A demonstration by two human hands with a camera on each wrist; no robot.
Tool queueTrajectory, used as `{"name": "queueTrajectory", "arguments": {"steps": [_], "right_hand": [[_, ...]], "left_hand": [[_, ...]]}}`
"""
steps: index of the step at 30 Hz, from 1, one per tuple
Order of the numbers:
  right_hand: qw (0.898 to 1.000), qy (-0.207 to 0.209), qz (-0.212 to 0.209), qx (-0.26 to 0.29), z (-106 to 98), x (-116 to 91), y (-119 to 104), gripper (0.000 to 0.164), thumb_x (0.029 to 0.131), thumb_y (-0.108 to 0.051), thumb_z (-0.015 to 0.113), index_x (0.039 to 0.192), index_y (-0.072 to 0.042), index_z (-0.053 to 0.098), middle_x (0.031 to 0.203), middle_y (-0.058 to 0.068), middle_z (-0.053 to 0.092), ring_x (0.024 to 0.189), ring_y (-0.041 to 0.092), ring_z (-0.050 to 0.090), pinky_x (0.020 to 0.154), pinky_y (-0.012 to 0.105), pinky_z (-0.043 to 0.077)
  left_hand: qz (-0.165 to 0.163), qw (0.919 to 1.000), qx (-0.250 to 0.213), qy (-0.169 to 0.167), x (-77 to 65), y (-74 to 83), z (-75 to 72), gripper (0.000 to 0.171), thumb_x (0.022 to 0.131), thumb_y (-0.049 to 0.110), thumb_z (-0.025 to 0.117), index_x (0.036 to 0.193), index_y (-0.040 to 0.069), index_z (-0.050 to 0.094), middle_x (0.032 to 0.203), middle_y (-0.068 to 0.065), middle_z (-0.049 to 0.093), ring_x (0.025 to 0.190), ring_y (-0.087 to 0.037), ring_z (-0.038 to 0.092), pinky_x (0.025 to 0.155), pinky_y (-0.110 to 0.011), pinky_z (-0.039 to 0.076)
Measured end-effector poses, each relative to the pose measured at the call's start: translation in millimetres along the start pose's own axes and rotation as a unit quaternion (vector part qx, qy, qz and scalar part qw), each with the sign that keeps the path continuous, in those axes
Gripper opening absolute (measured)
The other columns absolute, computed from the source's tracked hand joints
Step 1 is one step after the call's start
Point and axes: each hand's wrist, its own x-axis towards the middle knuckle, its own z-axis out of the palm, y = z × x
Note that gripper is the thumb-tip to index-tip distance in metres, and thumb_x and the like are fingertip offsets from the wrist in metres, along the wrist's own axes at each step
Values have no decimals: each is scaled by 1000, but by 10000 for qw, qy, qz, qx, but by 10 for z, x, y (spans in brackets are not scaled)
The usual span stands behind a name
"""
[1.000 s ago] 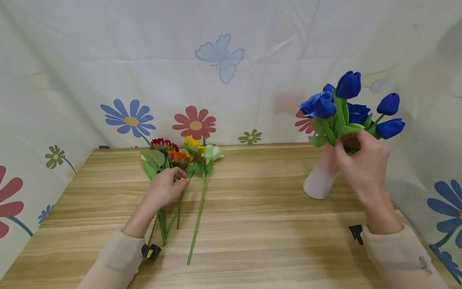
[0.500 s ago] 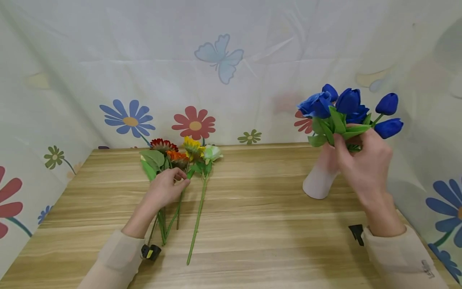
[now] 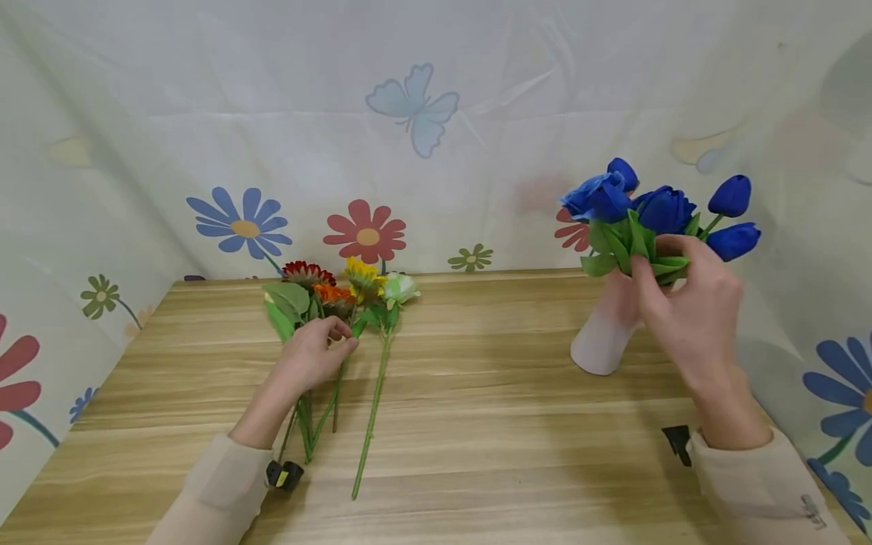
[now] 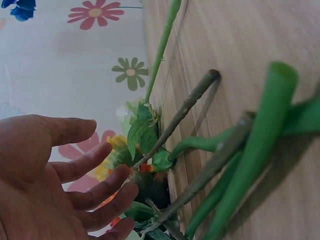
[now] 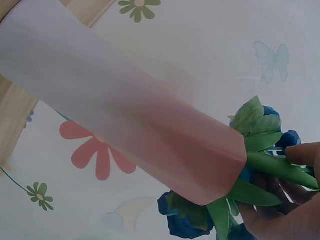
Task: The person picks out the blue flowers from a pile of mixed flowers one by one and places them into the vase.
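Observation:
My right hand point(image 3: 698, 314) is at the mouth of a pink-and-white vase point(image 3: 601, 344), with thumb and fingers pinching a blue tulip point(image 3: 659, 210) by its green leaves and stem. Other blue blooms point(image 3: 598, 198) crowd around it in the vase. In the right wrist view, fingertips point(image 5: 302, 154) meet the leaves just beyond the vase rim. Over a bunch of flowers on the left, my left hand point(image 3: 316, 352) hovers with relaxed fingers and an empty palm. The bunch has a dark red bloom point(image 3: 309, 273), an orange bloom point(image 3: 335, 294) and a yellow sunflower point(image 3: 365, 278).
Beside the bunch lies a pale green-white rose point(image 3: 400, 288), its long stem reaching toward the front of the wooden table point(image 3: 477, 424). Several cut stem ends point(image 4: 282, 75) show close up in the left wrist view. A floral-print curtain point(image 3: 518, 166) encloses the back and sides.
My right hand has brought the blue tulip down, so its bloom now sits level with the other blue flowers in the vase. The left hand stays where it was.

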Motion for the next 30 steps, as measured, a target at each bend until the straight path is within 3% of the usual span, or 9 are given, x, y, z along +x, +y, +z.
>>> {"name": "queueTrajectory", "arguments": {"steps": [4,9,16,18,24,27,30], "right_hand": [[9999,110,-37,46,6,26,-43,23,95,-10,70,105,11,69,99,25,71,86,40,67,78,5,35],[9995,-73,-188,-226,24,11,-6,18,94,-6,71,99,11,70,94,25,72,80,41,68,76,7,34],[9968,-443,-220,-633,38,-37,86,14,90,-2,72,91,11,68,85,27,69,74,44,63,66,41,41],[9972,-404,-189,-603,39,-41,89,16,90,-3,72,93,12,67,86,27,68,75,43,63,67,37,41],[9996,167,-124,-167,45,-32,75,19,91,-5,71,94,13,67,85,27,68,72,37,62,72,10,33],[9995,248,-127,-137,47,-19,79,17,92,-3,70,90,13,68,82,26,68,71,37,61,73,9,31],[9995,174,-121,-252,38,-10,83,18,92,-4,70,89,13,69,82,26,69,73,40,62,72,17,33]], "left_hand": [[-11,10000,0,14,3,1,0,25,103,29,64,112,7,69,121,-19,66,106,-36,60,86,-51,50],[-15,10000,-6,1,1,2,-8,25,103,29,64,112,7,69,120,-18,66,106,-35,60,85,-51,50],[17,10000,-18,-25,-9,-4,-16,24,103,28,64,113,6,69,120,-19,65,106,-36,60,85,-52,50],[29,10000,-5,-18,-9,-7,-13,24,103,28,64,112,6,69,120,-19,65,106,-36,60,86,-52,50],[60,10000,25,-37,-13,-8,-6,23,103,26,65,112,6,69,119,-20,65,105,-36,60,84,-52,50],[76,10000,27,-36,-12,-11,-7,23,103,27,64,112,6,69,119,-20,65,105,-36,60,85,-52,50],[82,10000,39,-29,-11,-12,-7,24,103,27,64,112,5,69,119,-20,66,105,-36,60,85,-52,50]]}}
